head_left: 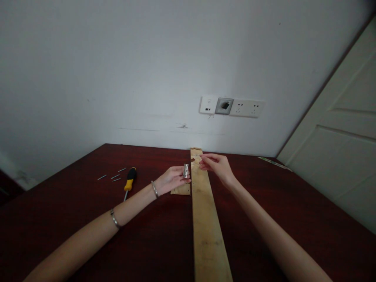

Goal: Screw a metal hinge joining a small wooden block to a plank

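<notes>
We have the plank (pixel 205 219) on the table (pixel 158 243), running away from us toward the wall (pixel 123 78). Left of the plank, we find a board piece (pixel 180 191) just beside it, the screwdriver (pixel 129 181), then the screws (pixel 102 177). Our left hand (pixel 172 179), with the hinge (pixel 185 171), is by the plank's left edge, our right hand (pixel 219 166) by its right.

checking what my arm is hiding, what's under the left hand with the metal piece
A short wood piece shows beneath the left hand, left of the long board. The hand hides the wood's far part, so its full outline cannot be seen.
</notes>
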Available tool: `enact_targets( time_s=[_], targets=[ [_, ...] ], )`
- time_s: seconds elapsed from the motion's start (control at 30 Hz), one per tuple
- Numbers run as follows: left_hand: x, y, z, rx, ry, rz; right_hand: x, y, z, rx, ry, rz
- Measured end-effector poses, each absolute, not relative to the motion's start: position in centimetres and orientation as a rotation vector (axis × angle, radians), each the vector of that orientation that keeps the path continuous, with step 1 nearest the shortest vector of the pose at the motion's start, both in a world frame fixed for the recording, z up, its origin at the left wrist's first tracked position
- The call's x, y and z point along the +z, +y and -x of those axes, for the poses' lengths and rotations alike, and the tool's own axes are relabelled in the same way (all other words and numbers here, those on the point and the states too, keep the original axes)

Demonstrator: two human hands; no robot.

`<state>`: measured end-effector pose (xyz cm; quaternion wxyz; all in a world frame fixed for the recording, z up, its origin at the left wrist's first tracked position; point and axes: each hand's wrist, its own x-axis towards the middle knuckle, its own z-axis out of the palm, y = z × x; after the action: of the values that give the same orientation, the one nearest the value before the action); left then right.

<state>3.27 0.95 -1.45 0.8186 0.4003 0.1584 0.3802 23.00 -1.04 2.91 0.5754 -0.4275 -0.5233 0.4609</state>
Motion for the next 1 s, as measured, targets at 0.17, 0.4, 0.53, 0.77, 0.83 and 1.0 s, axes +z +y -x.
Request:
enact_targets(
  time_s=[0.17, 0.4, 0.53, 0.77, 0.83, 1.0],
  targets=[
    [-1.1, 0.6, -3.4, 0.827, 0.281, -0.899, 3.2, -1.4, -22.8, 1.108, -1.23, 0.996],
    [-1.2, 1.0, -3.5, 0.882, 0.427, -0.915, 3.6, -2.0, -22.2, 1.096, -1.327, 1.011],
    [-1.6, 1.3, -3.5, 0.987, 0.57, -0.949, 3.4, -2.2, -21.5, 1.147, -1.451, 1.026],
    [-1.7, 0.8, -3.8, 1.104, 0.671, -1.124, 1.9, -1.9, -20.5, 1.195, -1.495, 1.103],
    [-1.6, 0.6, -3.8, 1.113, 0.689, -1.152, 1.5, -1.7, -20.4, 1.194, -1.501, 1.115],
    [-1.2, 0.1, -4.0, 1.133, 0.73, -1.199, 1.0, -1.9, -19.9, 1.156, -1.535, 1.138]
  ],
)
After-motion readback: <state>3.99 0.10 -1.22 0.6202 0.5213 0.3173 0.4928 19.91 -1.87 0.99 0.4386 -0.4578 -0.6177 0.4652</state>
